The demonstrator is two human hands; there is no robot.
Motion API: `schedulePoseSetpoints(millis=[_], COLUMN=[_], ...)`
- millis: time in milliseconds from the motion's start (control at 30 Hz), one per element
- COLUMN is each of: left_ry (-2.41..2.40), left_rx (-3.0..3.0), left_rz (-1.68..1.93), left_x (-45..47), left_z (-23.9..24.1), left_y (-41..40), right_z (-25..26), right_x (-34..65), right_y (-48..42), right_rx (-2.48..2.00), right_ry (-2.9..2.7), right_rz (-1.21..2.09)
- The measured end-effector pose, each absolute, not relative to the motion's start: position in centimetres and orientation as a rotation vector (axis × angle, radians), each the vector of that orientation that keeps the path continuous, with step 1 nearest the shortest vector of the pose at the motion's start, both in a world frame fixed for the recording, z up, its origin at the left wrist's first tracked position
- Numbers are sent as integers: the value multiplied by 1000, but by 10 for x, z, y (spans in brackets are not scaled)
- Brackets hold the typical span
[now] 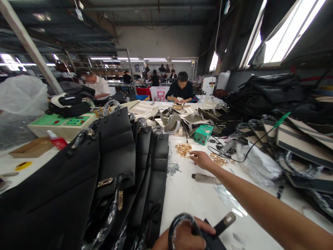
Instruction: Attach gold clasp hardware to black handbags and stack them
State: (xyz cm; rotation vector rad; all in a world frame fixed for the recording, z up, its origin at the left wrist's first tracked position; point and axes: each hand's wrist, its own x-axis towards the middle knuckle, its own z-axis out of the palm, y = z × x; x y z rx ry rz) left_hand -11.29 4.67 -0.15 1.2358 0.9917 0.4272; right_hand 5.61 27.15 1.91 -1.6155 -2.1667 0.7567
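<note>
At the bottom of the head view, my left hand (187, 238) is closed around a black bag piece (212, 239). A plastic-wrapped handle (173, 229) loops over that hand. From the piece sticks out a black strap (221, 224) with a metal plate (229, 218) at its end. My right hand (201, 159) reaches over the white table to the edge of a pile of small gold metal fittings (183, 149). Its fingertips are drawn together; anything between them is too small to make out. A grey-wrapped tool (206, 178) lies just below this hand.
Black bag panels (117, 149) with wrapped handles stack up on the left. Silver bits (173, 168), more gold fittings (218, 159) and a green box (203, 134) with a black cable lie on the table (182, 201). Across it sits a co-worker (182, 86). Panels (301, 142) pile up right.
</note>
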Motion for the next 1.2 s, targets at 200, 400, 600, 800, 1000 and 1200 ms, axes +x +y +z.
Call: schedulePoseSetpoints(millis=[200,400,600,800,1000,1200], left_ry=[967,940,1009,1061,1080,1079], left_rx=[1220,1196,1157,1214,1351,1407], left_rz=[406,397,423,388,382,433], left_x=[-116,-111,-105,-99,-94,-91], left_z=[-8,0,8,22,12,9], left_y=[46,50,53,55,57,55], right_z=[-16,-18,6,52,55,56], right_x=[46,52,63,118,142,142], right_y=[296,291,259,162,26,-24], right_rx=[-1737,-1712,-1516,-1397,-1211,-1218], right_ry=[-2157,-2090,-1922,-1600,-1131,-1335], right_rz=[650,662,774,843,1231,824])
